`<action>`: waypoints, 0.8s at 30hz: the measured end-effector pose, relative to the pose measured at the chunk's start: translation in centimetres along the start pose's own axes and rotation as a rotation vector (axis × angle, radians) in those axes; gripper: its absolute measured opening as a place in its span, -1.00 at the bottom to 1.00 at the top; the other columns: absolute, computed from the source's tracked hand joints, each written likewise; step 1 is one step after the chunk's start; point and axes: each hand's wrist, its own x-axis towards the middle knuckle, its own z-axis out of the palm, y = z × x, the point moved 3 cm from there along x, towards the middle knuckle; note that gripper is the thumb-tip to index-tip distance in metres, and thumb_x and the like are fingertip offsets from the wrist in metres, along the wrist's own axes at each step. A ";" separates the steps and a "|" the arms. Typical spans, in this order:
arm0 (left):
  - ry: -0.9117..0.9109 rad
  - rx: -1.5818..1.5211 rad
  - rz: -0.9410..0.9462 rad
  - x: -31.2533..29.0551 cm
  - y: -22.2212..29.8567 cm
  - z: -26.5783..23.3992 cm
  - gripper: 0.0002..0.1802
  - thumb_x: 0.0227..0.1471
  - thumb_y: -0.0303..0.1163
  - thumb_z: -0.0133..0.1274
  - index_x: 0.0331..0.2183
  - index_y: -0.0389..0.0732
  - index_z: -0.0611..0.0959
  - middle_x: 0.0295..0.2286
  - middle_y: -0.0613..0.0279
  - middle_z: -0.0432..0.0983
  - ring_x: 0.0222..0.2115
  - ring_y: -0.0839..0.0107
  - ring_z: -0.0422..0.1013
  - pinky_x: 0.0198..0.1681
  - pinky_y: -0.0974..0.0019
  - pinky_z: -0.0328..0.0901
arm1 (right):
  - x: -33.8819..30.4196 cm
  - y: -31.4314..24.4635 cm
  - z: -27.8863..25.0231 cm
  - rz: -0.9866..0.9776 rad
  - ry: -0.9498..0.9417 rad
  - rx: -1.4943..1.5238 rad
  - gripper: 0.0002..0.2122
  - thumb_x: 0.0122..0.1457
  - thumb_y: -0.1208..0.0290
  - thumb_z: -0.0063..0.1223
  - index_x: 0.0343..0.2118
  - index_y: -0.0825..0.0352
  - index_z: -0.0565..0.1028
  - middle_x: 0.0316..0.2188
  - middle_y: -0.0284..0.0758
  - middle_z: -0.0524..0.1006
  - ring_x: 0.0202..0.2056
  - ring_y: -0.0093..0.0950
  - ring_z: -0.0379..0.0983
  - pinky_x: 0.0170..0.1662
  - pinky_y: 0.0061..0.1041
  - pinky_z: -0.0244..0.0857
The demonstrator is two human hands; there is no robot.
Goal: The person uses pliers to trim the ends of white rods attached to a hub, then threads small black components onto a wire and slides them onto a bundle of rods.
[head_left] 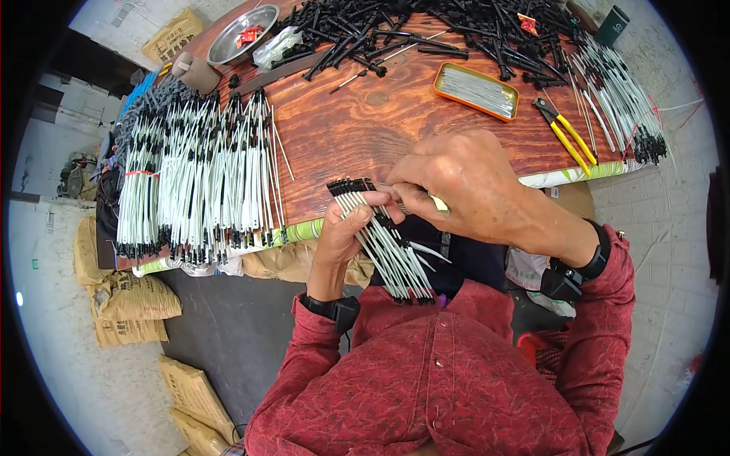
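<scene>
A fanned bundle of thin white rods with black ends (391, 254) is gripped in my left hand (341, 234), the thumb lying across it near the upper tips. The rods slant down toward my lap. My right hand (475, 178) is closed in a pinch beside the bundle's upper end, close to my left fingertips. Its fingers cover most of what they hold; a small pale yellow piece (439, 204) shows under the palm. Both hands are just off the near edge of the wooden table (342, 129).
Rows of similar white rods (201, 182) lie at the table's left, with more rods (620, 95) at far right. Yellow-handled pliers (566, 137) rest near an orange-rimmed tin (511, 115) of thin metal pins. Black plastic parts (487, 38), a metal bowl (222, 52) and a tan cup (196, 74) stand behind.
</scene>
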 end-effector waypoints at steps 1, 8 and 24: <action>0.000 0.003 -0.001 0.0 0.0 0.0 -0.59 0.14 -0.21 0.14 -0.11 -0.33 0.62 -0.21 -0.06 0.58 -0.23 0.22 0.54 -0.10 0.24 0.43 | 0.0 -0.1 0.0 0.001 0.001 0.001 -0.91 -0.01 0.42 0.17 -0.44 0.26 0.62 -0.54 -0.31 0.58 -0.49 -0.28 0.54 -0.47 -0.30 0.36; 0.025 0.059 0.006 0.0 0.4 0.7 -0.57 0.13 -0.20 0.15 -0.10 -0.35 0.61 -0.27 -0.03 0.59 -0.23 0.22 0.54 -0.10 0.25 0.42 | 0.0 -0.9 0.0 0.002 0.021 -0.104 -0.93 -0.01 0.39 0.20 -0.45 0.23 0.60 -0.57 -0.33 0.55 -0.51 -0.31 0.52 -0.51 -0.32 0.33; 0.028 0.066 0.000 0.1 0.3 0.8 -0.58 0.15 -0.22 0.13 -0.10 -0.36 0.60 -0.28 -0.03 0.60 -0.23 0.21 0.55 -0.08 0.25 0.42 | -0.3 -0.8 -0.5 -0.015 0.048 -0.106 -0.94 0.00 0.38 0.20 -0.48 0.21 0.60 -0.59 -0.34 0.53 -0.53 -0.31 0.51 -0.52 -0.32 0.32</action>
